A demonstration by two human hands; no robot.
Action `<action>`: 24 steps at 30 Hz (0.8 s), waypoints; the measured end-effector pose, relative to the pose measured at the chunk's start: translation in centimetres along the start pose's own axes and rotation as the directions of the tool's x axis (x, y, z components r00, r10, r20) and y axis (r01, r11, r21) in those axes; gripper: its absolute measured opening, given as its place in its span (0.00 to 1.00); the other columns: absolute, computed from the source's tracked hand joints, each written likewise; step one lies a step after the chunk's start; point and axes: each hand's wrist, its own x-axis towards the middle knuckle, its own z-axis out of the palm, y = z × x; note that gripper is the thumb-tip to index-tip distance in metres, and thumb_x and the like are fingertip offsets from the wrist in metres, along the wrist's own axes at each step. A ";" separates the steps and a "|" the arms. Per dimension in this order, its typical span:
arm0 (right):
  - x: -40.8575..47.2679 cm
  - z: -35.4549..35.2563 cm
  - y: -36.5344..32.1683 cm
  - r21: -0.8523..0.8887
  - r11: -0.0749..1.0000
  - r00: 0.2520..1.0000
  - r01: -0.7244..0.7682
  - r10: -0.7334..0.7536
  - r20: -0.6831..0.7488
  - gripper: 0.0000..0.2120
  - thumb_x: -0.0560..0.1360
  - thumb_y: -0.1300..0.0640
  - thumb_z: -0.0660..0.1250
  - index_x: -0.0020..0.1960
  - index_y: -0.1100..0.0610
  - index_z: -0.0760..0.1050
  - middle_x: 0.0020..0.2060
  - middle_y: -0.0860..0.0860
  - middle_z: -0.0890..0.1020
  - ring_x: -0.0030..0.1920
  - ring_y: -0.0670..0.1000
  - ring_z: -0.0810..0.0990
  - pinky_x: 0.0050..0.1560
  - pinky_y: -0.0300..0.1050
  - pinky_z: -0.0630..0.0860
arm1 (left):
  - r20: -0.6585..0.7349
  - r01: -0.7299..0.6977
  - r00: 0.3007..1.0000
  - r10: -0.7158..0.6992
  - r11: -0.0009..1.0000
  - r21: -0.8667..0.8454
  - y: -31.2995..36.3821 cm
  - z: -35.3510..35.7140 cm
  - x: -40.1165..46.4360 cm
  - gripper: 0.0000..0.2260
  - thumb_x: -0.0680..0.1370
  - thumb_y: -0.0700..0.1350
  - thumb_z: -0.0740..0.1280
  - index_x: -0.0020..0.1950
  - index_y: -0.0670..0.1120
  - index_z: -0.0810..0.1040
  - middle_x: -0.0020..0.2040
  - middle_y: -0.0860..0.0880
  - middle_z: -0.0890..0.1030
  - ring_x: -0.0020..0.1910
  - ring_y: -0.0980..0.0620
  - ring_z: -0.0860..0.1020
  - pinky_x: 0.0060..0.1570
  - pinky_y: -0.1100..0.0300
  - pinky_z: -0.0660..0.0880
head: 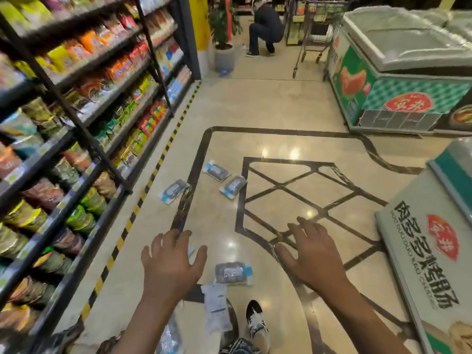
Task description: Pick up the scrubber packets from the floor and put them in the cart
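Several scrubber packets lie on the shiny tiled floor. One packet [233,272] with a blue tab rests between my hands, just ahead of my shoe [256,321]. A flat white packet [215,309] lies beside it, nearer me. Further ahead lie three more: one [174,191] by the dark floor stripe, one [215,170], and one [233,187]. My left hand [171,264] hovers empty with fingers spread, left of the near packet. My right hand [310,254] hovers to its right, also spread and empty. A metal cart [315,34] stands far ahead.
Snack shelves [76,129] line the left side, edged by yellow-black floor tape [143,198]. Chest freezers [398,72] stand at the right and far right. A person [265,29] crouches at the aisle's far end beside a potted plant [224,42].
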 end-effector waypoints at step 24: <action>59.4 5.9 13.0 -0.016 0.976 0.963 0.216 -0.211 0.170 0.25 0.77 0.42 0.59 0.60 0.59 0.82 0.58 0.61 0.83 0.51 0.65 0.83 0.52 0.58 0.80 | 0.271 0.299 0.902 -0.337 0.938 0.175 13.7 10.0 52.9 0.28 0.80 0.67 0.51 0.78 0.57 0.66 0.79 0.44 0.66 0.78 0.37 0.62 0.73 0.35 0.58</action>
